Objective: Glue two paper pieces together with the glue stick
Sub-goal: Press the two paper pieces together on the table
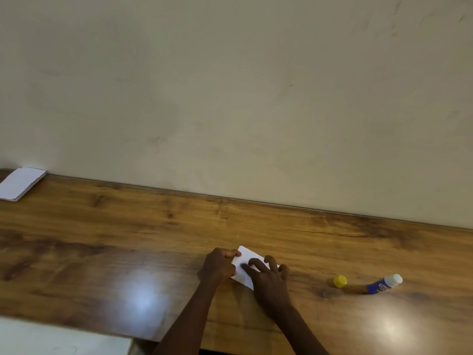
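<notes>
A small white paper piece [246,257] lies flat on the wooden table [153,226]. My left hand [219,265] pinches its left edge between thumb and fingers. My right hand [267,275] rests on top of the paper with fingers spread, pressing down. I cannot tell whether a second piece lies under it. To the right lies the glue stick [384,284], blue with a white tip, uncapped and on its side. Its yellow cap [340,281] sits on the table just left of it.
A stack of white paper [21,183] lies at the far left against the wall [230,98]. A white surface [64,339] shows at the lower left beyond the table's front edge.
</notes>
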Demonstrator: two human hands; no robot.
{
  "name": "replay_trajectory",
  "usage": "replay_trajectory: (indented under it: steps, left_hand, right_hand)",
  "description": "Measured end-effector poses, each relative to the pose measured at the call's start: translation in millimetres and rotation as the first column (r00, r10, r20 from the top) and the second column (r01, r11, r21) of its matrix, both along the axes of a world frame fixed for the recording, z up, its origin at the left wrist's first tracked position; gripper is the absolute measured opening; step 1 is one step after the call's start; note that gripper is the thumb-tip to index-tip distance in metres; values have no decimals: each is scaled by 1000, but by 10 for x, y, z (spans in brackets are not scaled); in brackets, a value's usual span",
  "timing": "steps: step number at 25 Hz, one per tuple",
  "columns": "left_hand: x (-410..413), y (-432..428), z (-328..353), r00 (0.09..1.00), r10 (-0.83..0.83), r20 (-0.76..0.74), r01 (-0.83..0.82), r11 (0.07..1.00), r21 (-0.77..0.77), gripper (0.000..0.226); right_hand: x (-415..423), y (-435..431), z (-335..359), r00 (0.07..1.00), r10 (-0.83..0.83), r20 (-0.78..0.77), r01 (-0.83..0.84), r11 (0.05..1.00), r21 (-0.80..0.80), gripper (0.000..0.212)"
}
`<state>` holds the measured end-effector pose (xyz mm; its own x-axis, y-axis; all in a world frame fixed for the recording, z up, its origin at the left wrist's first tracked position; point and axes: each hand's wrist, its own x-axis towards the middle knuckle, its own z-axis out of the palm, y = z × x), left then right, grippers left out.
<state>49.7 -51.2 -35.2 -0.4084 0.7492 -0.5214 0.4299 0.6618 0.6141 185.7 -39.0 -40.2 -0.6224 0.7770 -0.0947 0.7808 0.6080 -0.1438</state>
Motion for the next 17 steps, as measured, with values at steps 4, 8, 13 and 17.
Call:
replay_trajectory:
  steps: [4,8,13,17]
  left_hand:
    - [7,-13,-12,997,-42,-65,43,999,3,54]
    - [1,-17,-21,999,-25,-45,25,1000,14,54]
    - [5,11,-15,1000,16,-23,-15,1000,11,54]
    - [20,21,-4,998,60,-13,-60,998,4,54]
  right_hand:
    - [-82,123,-128,998,-49,-24,48,997,-53,57]
    - [23,145,-185,986,-169,10,169,984,-51,50]
    - [236,69,-1,978,-208,6,207,975,78,48]
    - [336,34,-14,955,-296,7,295,952,78,41]
